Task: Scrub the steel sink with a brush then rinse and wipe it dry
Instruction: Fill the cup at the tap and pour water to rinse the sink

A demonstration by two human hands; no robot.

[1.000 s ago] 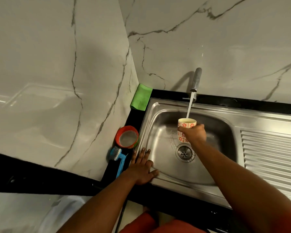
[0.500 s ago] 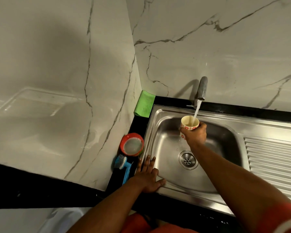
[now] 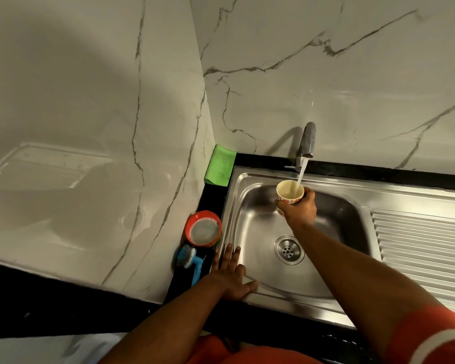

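Rinse stage, by appearance. Right hand (image 3: 300, 210) has its grip closed round a cup (image 3: 289, 193) under the tap (image 3: 307, 140) stream, above the sink (image 3: 339, 219). Advise keeping the cup level until full, then pouring along the walls. Left hand (image 3: 233, 274) lies flat, fingers straight, on the sink's near-left rim. Steel basin looks clean, set into the table; brush (image 3: 191, 260) lies left of the sink.

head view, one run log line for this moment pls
phase: rinse | right hand: holds cup under running tap | left hand: flat on sink rim

Two glossy white marble-veined wall panels (image 3: 326, 88) meet at a far-left corner above a black tabletop (image 3: 378, 172), reflecting soft overhead light.
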